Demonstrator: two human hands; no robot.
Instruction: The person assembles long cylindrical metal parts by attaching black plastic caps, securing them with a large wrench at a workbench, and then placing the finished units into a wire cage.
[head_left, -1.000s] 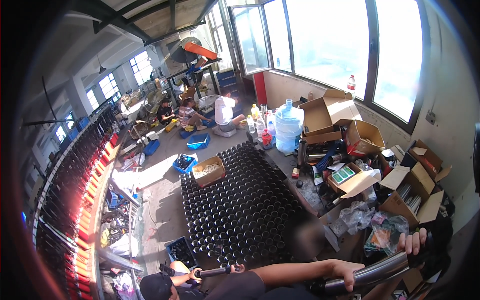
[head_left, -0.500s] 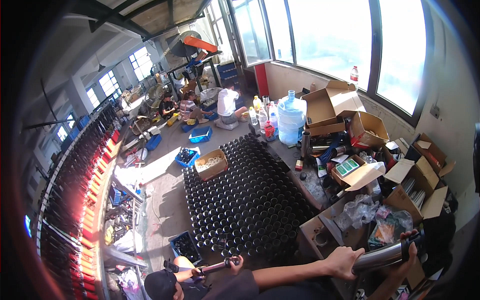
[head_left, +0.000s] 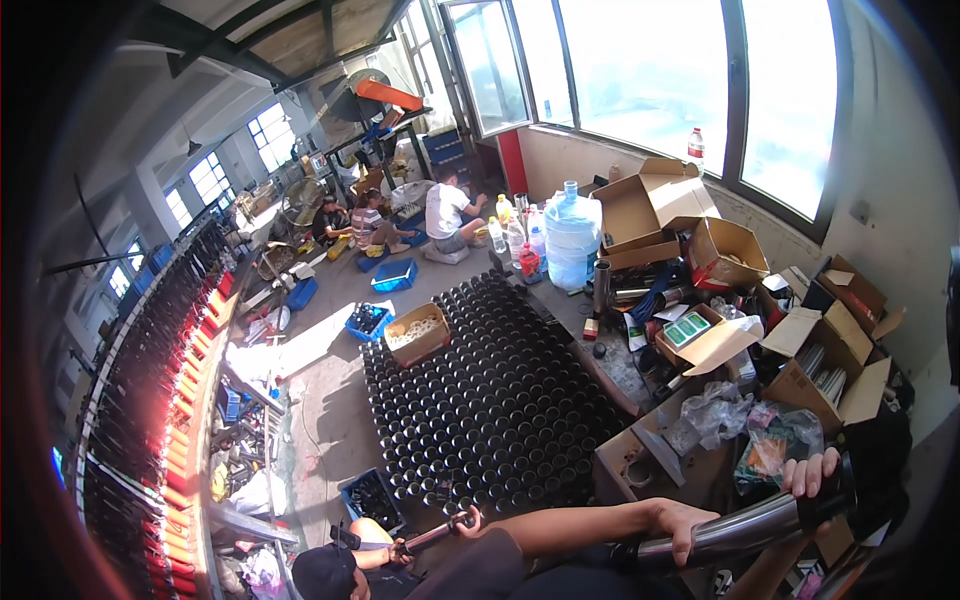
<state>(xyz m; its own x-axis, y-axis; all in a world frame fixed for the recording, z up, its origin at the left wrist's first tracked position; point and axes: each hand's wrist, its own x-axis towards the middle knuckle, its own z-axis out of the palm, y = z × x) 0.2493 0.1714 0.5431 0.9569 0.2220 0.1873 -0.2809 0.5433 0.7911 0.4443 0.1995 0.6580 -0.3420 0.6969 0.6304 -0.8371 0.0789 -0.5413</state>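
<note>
A shiny metal tube [head_left: 740, 532] with a black collar at its right end lies slantwise across the lower right. My left hand [head_left: 684, 524] is closed around its left part, thumb over the near side, and a stretch of tube shows beyond that hand. At the other end my right hand [head_left: 810, 474] grips the black collar [head_left: 826, 505], its fingers curled over the top. The right palm is hidden behind the tube.
Rows of upright black tubes [head_left: 490, 400] cover the floor ahead, a carton of rings [head_left: 418, 335] on them. A co-worker in a black cap [head_left: 325, 572] holds a rod at lower left. Cartons [head_left: 835, 365] and plastic bags [head_left: 715, 418] crowd the right; people sit farther back.
The tube now sticks out to the left past my left hand. My right hand has shifted its grip, its fingers now over the top of the collar. The view has shifted slightly.
</note>
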